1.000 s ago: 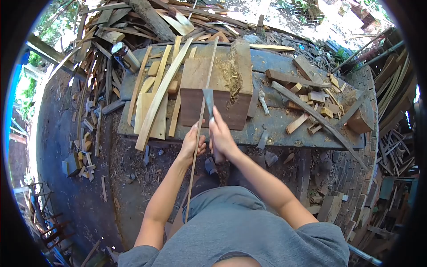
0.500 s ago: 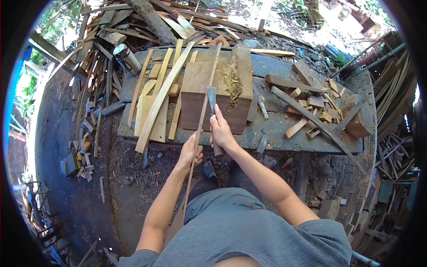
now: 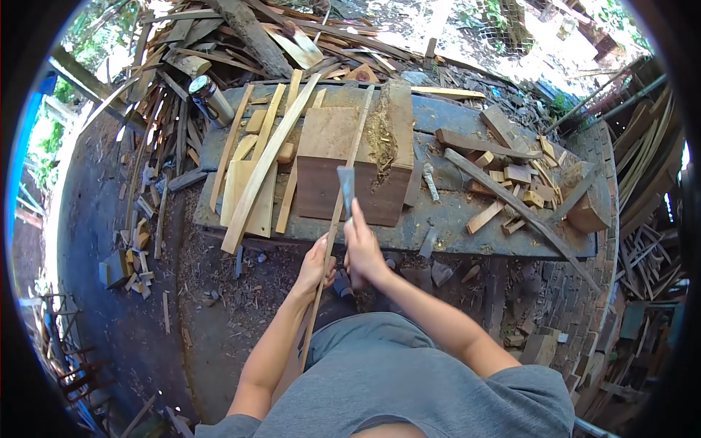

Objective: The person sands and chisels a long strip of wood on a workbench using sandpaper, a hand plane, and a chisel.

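Observation:
My left hand (image 3: 317,263) grips a long thin wooden strip (image 3: 342,197) that runs from my lap up across a big wooden block (image 3: 350,160) on the workbench (image 3: 453,212). My right hand (image 3: 362,244) is closed on the handle of a knife with a broad grey blade (image 3: 346,184). The blade points away from me and lies against the strip at the block's near face. Wood shavings (image 3: 381,135) lie on top of the block.
Several pale slats (image 3: 255,160) lean on the bench's left part. Offcuts and dark battens (image 3: 511,175) litter its right part, with a log stump (image 3: 588,201) at the end. A metal flask (image 3: 210,98) stands at the back left. Scrap wood is piled behind and right.
Both hands have drawn back toward my body. The knife blade slid down along the strip, and the strip shifted slightly right.

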A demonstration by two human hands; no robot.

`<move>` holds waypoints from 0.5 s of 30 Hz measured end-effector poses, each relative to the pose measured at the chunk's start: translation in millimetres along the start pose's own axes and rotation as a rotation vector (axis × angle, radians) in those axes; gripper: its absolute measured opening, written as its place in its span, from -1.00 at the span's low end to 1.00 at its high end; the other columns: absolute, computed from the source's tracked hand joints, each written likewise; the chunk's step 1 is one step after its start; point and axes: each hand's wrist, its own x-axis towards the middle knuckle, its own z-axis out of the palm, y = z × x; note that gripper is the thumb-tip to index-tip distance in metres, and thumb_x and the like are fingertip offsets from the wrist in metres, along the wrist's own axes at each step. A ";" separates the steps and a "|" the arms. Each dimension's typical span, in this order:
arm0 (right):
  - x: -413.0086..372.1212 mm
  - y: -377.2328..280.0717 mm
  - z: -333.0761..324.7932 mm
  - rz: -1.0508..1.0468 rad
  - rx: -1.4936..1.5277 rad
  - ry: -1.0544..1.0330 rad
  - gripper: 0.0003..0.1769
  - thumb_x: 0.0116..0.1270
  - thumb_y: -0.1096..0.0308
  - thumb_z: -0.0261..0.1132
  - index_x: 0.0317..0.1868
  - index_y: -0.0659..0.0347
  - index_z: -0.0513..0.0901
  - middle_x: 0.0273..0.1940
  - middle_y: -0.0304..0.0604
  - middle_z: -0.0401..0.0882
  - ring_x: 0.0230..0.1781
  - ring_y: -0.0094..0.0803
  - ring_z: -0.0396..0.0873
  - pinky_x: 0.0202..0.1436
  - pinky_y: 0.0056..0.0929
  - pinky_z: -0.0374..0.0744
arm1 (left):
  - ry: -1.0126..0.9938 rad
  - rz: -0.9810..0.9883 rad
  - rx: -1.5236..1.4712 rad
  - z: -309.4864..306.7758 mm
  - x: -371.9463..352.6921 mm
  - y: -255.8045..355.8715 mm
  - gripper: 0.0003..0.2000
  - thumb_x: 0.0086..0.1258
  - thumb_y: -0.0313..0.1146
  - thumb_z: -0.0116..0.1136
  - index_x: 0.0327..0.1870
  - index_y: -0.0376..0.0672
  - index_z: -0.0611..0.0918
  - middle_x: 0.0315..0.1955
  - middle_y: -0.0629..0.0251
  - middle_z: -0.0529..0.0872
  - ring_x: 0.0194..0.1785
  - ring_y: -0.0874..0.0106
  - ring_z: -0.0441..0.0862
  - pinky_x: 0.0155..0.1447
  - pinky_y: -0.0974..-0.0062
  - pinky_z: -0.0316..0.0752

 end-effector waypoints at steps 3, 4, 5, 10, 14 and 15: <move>-12.3 -1.7 1.8 0.013 0.076 -0.049 -0.31 0.56 0.25 -0.08 0.61 -0.08 -0.13 -0.30 -0.04 0.59 -0.70 -0.43 0.49 -0.63 -0.40 0.54 | 0.011 -0.036 -0.015 -1.0 -8.3 5.0 -0.56 0.65 0.01 -0.26 0.45 0.13 0.33 -0.75 0.50 0.26 -0.79 0.65 0.16 -0.72 0.68 0.12; 5.7 -2.8 -3.2 0.046 0.087 -0.027 -0.32 0.57 0.25 -0.08 0.60 -0.07 -0.11 -0.30 -0.03 0.60 -0.71 -0.43 0.48 -0.64 -0.40 0.54 | 0.012 -0.042 -0.017 -1.9 -13.1 2.1 -0.56 0.65 0.01 -0.26 0.45 0.13 0.33 -0.75 0.50 0.26 -0.79 0.65 0.16 -0.72 0.68 0.12; 33.2 -2.1 -9.2 0.036 0.089 0.028 -0.32 0.57 0.24 -0.08 0.60 -0.07 -0.11 -0.33 -0.03 0.59 -0.72 -0.43 0.48 -0.65 -0.39 0.54 | 0.000 -0.036 -0.004 -2.8 -16.5 1.2 -0.55 0.65 0.02 -0.26 0.44 0.12 0.34 -0.76 0.50 0.23 -0.80 0.65 0.15 -0.72 0.68 0.12; 46.4 -11.1 -12.9 0.066 0.059 0.073 -0.32 0.58 0.22 -0.09 0.60 -0.06 -0.13 -0.49 -0.07 0.52 -0.72 -0.43 0.48 -0.67 -0.37 0.53 | -0.049 -0.027 -0.025 -5.2 -17.1 0.2 -0.55 0.65 0.03 -0.27 0.44 0.11 0.33 -0.77 0.50 0.20 -0.81 0.65 0.14 -0.73 0.68 0.11; -6.5 0.2 5.9 -0.010 0.107 -0.020 -0.32 0.58 0.23 -0.11 0.61 -0.06 -0.15 -0.45 -0.07 0.52 -0.73 -0.43 0.47 -0.69 -0.38 0.49 | -0.043 -0.010 -0.007 -7.1 -17.7 -1.2 -0.55 0.65 0.03 -0.27 0.44 0.11 0.32 -0.77 0.51 0.20 -0.81 0.65 0.14 -0.73 0.67 0.12; -12.5 1.0 7.0 0.000 0.140 -0.035 -0.32 0.59 0.23 -0.11 0.61 -0.06 -0.15 -0.44 -0.07 0.52 -0.74 -0.43 0.47 -0.71 -0.38 0.48 | -0.038 -0.023 -0.011 -8.1 -20.8 -2.3 -0.55 0.65 0.03 -0.27 0.44 0.11 0.32 -0.77 0.51 0.20 -0.81 0.65 0.14 -0.73 0.67 0.12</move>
